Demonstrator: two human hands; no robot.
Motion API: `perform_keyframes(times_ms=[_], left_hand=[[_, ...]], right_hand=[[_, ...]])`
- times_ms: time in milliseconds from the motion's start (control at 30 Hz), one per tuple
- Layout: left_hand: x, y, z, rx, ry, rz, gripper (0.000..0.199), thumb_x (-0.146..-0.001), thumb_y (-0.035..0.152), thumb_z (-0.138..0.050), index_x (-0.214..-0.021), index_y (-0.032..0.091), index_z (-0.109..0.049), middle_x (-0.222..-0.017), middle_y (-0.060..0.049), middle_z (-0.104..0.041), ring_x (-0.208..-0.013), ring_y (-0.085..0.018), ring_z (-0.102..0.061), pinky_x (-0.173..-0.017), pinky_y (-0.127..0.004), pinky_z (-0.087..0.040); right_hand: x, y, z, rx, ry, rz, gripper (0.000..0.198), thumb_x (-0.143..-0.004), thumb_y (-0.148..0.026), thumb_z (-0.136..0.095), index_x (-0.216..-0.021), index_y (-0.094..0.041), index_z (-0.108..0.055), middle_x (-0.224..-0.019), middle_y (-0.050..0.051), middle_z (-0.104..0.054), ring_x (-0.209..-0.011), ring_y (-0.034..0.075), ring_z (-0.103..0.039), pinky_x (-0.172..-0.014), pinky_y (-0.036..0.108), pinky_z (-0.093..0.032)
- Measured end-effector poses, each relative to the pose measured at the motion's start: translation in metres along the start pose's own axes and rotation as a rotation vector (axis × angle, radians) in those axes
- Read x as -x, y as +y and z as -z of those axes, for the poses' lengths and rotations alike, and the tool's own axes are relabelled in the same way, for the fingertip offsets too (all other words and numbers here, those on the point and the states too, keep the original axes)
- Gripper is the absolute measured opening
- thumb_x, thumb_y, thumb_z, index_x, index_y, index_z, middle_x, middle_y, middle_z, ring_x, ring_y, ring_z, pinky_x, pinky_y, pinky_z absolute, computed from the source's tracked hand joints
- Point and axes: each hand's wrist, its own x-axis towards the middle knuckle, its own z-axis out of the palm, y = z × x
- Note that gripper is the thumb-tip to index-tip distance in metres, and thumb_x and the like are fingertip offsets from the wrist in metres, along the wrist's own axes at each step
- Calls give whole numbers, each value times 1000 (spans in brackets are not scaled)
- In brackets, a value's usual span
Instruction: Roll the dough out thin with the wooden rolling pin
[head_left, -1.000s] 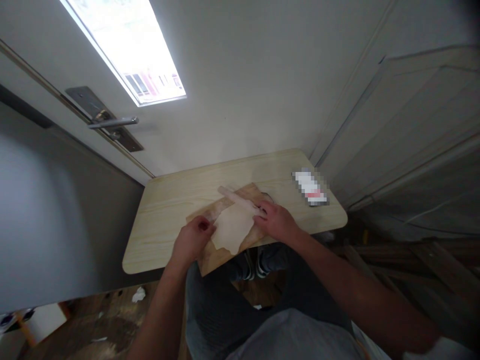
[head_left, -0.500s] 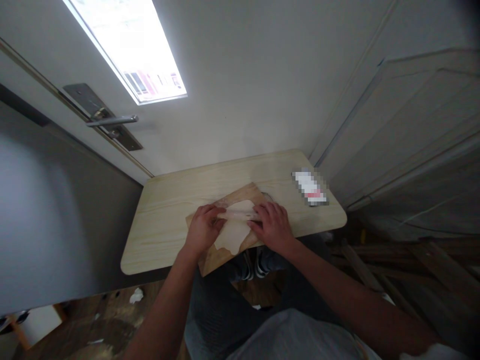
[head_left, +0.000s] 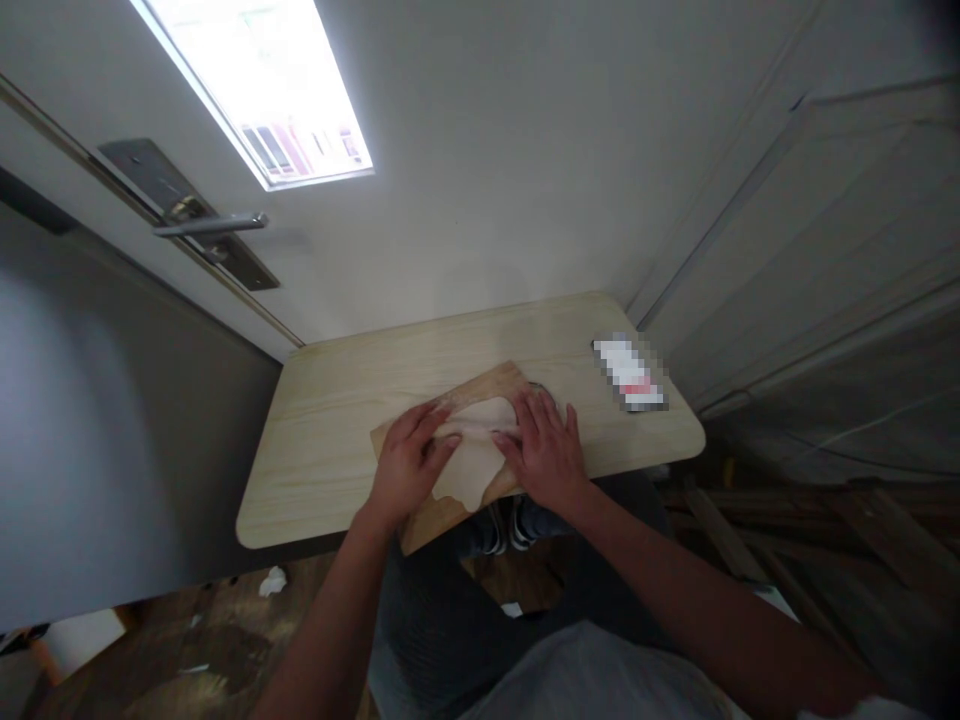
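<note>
A thin, pale sheet of dough (head_left: 465,470) with an uneven edge lies on a wooden board (head_left: 431,522). Across it, between my hands, runs a narrow pale ridge (head_left: 484,428); I cannot tell whether it is a thin rolling pin or a fold of the dough. My left hand (head_left: 409,460) rests on the left side, fingers stretched forward and thumb spread inward. On the right side lies my right hand (head_left: 547,450), its fingers spread forward over the far edge and its thumb pointing at the left one. Both palms cover what is beneath them.
The board sits on a small pale table (head_left: 322,420) and juts over its near edge. A phone (head_left: 630,375), blurred out, lies at the right end. Beyond stands a door with a metal handle (head_left: 214,225). Crumpled white paper (head_left: 273,581) is on the floor.
My fingers have gone from curled to flatter and more spread, thumbs lifted slightly forward. The dough and board stay in place. The view has shifted slightly.
</note>
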Motion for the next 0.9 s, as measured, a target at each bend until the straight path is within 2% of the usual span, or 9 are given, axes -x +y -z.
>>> perform_keyframes(times_ms=[133, 367, 700, 900], left_hand=[[-7, 4, -3, -95, -11, 46, 43, -101, 44, -42, -138, 26, -57, -148, -9, -52, -138, -27, -45, -113, -53, -38], [-31, 1, -11, -245, -29, 93, 45, -101, 47, -39, -137, 28, -58, -150, -7, -51, -143, -32, -39, -113, -60, -34], [-60, -4, -18, -310, -32, 88, 46, -102, 50, -36, -131, 28, -65, -147, -5, -55, -141, -32, -40, -114, -56, -33], [-62, -4, -17, -312, -54, 96, 47, -102, 49, -35, -129, 26, -66, -147, -4, -55, -140, -32, -41, -115, -55, -33]], right_hand=[[-5, 3, -3, -6, -9, -10, 62, -101, -55, -37, -149, -16, -42, -154, 17, -44, -143, 37, -34, -115, 63, -17], [-28, 10, -7, 6, -30, -25, 65, -100, -56, -38, -151, -17, -39, -154, 16, -44, -143, 38, -33, -114, 64, -17], [-54, 16, -9, 70, -45, -68, 62, -102, -56, -33, -149, -16, -43, -152, 14, -47, -140, 35, -36, -115, 59, -17], [-55, 17, -9, 90, -65, -67, 63, -102, -56, -31, -149, -16, -42, -152, 15, -46, -140, 35, -36, -115, 58, -18]])
